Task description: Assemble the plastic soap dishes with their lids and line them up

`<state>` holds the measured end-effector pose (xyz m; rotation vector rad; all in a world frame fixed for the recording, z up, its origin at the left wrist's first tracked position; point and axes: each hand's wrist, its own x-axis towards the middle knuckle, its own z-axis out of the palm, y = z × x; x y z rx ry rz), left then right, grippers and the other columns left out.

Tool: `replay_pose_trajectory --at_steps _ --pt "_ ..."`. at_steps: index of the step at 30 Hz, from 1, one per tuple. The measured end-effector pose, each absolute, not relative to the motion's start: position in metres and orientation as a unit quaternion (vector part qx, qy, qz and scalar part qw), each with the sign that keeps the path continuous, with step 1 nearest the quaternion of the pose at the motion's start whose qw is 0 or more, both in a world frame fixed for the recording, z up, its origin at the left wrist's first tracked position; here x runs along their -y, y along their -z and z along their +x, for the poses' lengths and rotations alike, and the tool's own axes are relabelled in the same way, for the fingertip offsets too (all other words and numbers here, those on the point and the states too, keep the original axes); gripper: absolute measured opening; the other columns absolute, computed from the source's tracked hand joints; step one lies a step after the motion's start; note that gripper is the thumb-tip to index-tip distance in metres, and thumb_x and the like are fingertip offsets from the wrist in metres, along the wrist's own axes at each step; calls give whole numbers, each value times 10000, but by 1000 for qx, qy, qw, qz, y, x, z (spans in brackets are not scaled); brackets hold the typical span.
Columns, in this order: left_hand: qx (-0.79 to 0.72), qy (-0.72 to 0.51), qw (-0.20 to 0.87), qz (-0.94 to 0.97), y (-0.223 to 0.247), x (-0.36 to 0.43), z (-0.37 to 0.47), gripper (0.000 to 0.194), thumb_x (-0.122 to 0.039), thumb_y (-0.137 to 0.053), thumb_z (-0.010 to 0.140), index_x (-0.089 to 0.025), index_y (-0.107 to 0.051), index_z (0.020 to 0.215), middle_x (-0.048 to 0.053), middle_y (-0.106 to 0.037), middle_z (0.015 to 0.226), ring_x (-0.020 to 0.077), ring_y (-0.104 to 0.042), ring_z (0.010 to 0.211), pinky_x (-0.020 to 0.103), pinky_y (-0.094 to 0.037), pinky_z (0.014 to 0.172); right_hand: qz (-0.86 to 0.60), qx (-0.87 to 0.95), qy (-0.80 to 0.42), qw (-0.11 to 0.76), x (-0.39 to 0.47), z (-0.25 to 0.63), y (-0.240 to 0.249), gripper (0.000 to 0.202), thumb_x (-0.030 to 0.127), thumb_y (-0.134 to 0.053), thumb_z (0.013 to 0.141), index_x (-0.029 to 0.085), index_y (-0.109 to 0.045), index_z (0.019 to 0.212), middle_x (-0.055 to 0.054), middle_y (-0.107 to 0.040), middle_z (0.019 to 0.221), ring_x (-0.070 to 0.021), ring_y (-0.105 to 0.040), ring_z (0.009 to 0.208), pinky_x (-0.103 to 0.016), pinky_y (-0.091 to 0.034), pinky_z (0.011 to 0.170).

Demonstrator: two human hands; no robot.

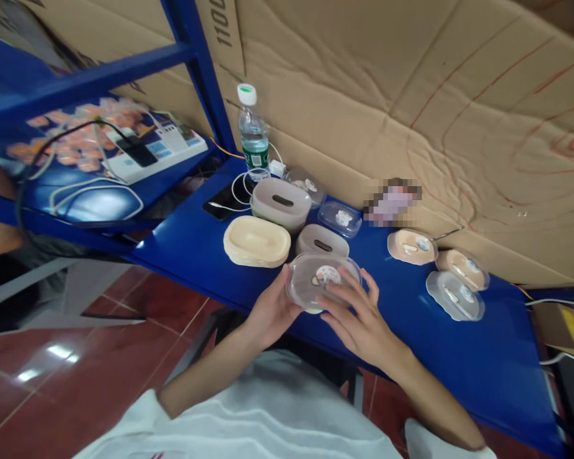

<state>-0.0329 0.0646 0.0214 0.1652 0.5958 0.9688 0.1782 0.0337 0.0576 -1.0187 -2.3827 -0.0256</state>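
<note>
Middle of the frame, just below centre: an oval plastic box with a clear lid (301, 287), held up over the near edge of the blue desk (459, 357). A round sticker (328, 275) marks the lid top.

My left hand (273, 313) pinches the box's left end, thumb along the side; the fingers beneath are mostly hidden. My right hand (363, 319) arches over the right part, fingers parted, tips on the lid. Cannot tell whether it squeezes or only rests.

Handling, by judgement: light, thin-walled, probably hollow. The lid looks glossy and smooth, so likely slick under dry fingertips; it should flex a little if pushed mid-top and may scuff or crack if pressed hard. Best hold: the two rounded ends, low on the walls, palms inward, clear of the sticker.

Just beyond sits a grey oval tub (310, 241); to its left, the cream oval stack (257, 241), which looks stiffer. Tight quarters there, so a low sideways swing could knock either.
</note>
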Motion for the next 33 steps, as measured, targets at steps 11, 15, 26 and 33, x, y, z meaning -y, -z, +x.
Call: replay_pose_trajectory --at_steps 11,15,26,33 --pt "-301 -470 823 102 -20 -59 -28 511 -531 -766 962 -213 -720 1359 64 -743 1363 247 -671 1291 312 -558 1043 -394 862 55 315 -26 186 -17 533 141 -791 936 344 -656 1410 -75 -622 1447 -333 -376 1606 -685 -297 1325" --pt "-316 -465 823 83 -18 -56 -23 454 -511 -764 966 -211 -745 1306 50 -769 1305 204 -701 1231 265 -573 1005 -388 873 36 294 -27 193 -6 596 200 -819 928 345 -604 1464 -91 -433 1680 -406 -257 1649 -735 -402 1253" --pt "-359 -462 809 54 -9 -51 -8 403 -509 -730 989 -198 -773 1241 62 -799 1223 225 -725 1204 329 -568 1081 -394 835 11 385 -15 198 5 708 263 -807 944 326 -528 1592 -81 -542 1633 -379 -507 1522 -688 -523 1194" --pt "-348 -439 825 76 -11 -51 -13 470 -578 -707 980 -242 -762 1305 48 -782 1286 245 -705 1247 321 -564 1064 -372 831 23 412 -14 201 6 607 261 -783 963 294 -591 1537 -79 -540 1638 -363 -515 1518 -697 -494 1213"
